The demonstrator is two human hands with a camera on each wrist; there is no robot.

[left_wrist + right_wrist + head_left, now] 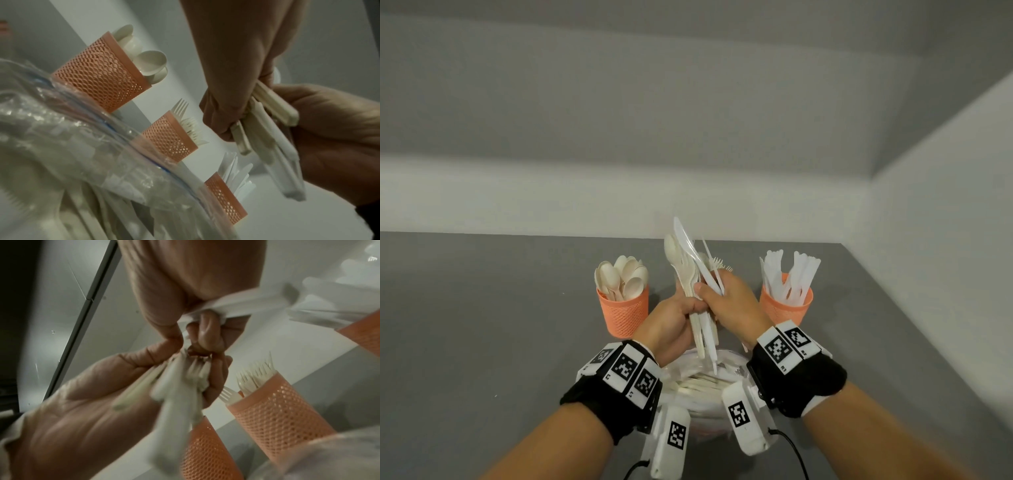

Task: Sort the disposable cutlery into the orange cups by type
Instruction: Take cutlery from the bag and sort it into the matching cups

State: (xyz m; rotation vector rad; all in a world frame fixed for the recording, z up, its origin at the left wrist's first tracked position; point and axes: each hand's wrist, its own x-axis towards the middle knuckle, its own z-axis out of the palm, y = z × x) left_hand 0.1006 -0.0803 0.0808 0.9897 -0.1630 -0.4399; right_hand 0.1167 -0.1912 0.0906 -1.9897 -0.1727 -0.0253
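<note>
My left hand (686, 310) grips a mixed bundle of cutlery (685, 270) upright above the bag: beige spoons and forks with white knives. In the left wrist view the bundle's handles (267, 123) stick out below the left hand's fingers (222, 116). My right hand (717, 296) pinches a white knife (697, 260) at the bundle's right side, and its handle (242, 305) crosses that palm. Three orange mesh cups stand behind: spoons (624, 313) on the left, knives (786, 306) on the right, and forks (170, 138) in the middle, mostly hidden in the head view.
A clear plastic bag (698, 382) with more loose cutlery lies on the grey table (482, 308) right under my wrists. A pale wall runs along the table's far and right edges. Bare tabletop stretches left of the spoon cup.
</note>
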